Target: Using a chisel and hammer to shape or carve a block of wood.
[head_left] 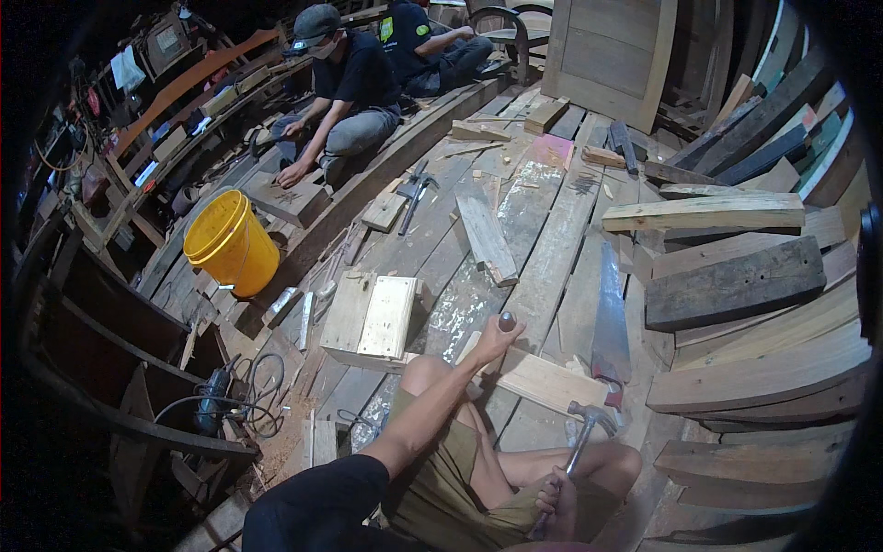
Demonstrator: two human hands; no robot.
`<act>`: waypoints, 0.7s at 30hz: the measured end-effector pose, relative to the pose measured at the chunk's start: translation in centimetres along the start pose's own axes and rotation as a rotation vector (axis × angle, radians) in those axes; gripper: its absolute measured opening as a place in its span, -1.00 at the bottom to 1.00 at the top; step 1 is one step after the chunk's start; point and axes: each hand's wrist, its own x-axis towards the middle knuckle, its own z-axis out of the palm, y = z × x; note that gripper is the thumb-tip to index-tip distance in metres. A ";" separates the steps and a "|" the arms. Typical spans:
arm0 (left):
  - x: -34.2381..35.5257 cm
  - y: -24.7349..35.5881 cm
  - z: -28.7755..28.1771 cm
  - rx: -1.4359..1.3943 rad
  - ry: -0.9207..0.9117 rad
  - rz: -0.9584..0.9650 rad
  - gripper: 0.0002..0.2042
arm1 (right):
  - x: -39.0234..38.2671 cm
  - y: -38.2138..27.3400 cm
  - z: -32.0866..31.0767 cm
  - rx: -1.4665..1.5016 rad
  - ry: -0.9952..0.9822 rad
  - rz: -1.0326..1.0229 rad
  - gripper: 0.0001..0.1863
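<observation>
My left hand (498, 342) is closed round an upright, chisel-like tool (507, 319); only its round metal end shows above the fist, and its lower end is hidden. Below that fist a pale wooden board (550, 381) lies across the floor in front of my folded legs. My right hand (556, 498) grips the handle of a claw hammer (578, 446) low by my right thigh. The hammer's metal head is raised over the board's right end. Left of the board sits a pale wooden block assembly (388, 317) with screw or nail heads in its top.
A handsaw (610, 317) lies right of the board. Stacked timber (736, 281) fills the right side. Another hammer (416, 204), a loose plank (485, 235) and a yellow bucket (235, 247) lie farther off. A corded power tool (213, 400) is at left. Two people sit at the back.
</observation>
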 end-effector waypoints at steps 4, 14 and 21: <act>-0.3 0.9 0.4 0.003 -0.002 -0.041 -0.69 | -0.3 -0.2 0.5 -0.123 0.087 -0.030 -0.57; -0.4 0.2 -0.3 0.030 -0.013 -0.037 -0.68 | -0.9 0.5 3.0 -0.135 0.119 -0.047 -0.57; -0.4 1.6 0.6 -0.006 0.027 -0.045 -0.68 | -0.8 0.1 1.5 0.041 0.066 0.010 -0.57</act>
